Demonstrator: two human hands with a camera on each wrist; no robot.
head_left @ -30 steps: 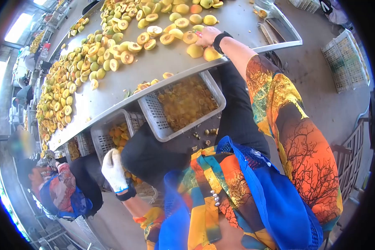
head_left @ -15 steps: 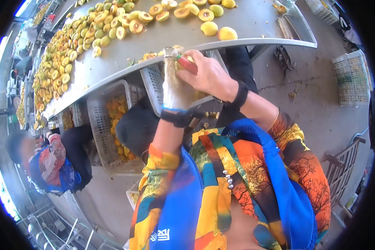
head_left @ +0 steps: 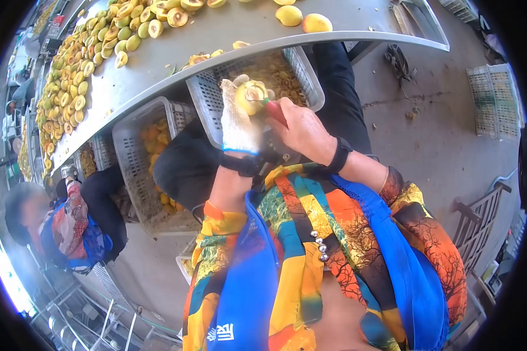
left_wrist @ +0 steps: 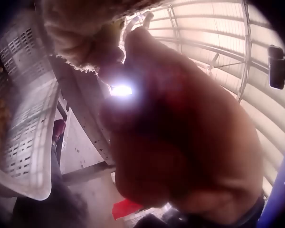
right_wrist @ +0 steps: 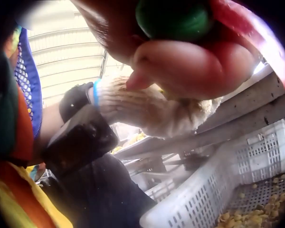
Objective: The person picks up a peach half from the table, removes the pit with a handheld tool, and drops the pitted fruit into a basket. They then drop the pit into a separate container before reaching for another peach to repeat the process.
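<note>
In a white knit glove, my left hand [head_left: 238, 127] holds a halved yellow peach [head_left: 252, 95], cut face up, over a crate. My bare right hand [head_left: 308, 132] grips the red and green handle [head_left: 276, 113] of a pitting tool, its metal end at the cut face of the fruit. In the right wrist view, the green part of the handle [right_wrist: 173, 20] shows above curled fingers, with the gloved hand [right_wrist: 149, 108] just beyond. The left wrist view is dark; there my right hand [left_wrist: 194, 118] covers most of the tool.
Many halved peaches [head_left: 79, 85] are heaped along the metal table [head_left: 158, 55]. Two whole-looking ones [head_left: 317, 23] lie near its edge. Below sits a grey crate [head_left: 208, 111] of scraps, beside another crate [head_left: 126, 175] of orange pieces. Another person [head_left: 70, 228] sits at left.
My right hand has come back from the table to my left hand, bringing a peach and the tool. The left hand has risen from beside the knee and now holds the peach half.
</note>
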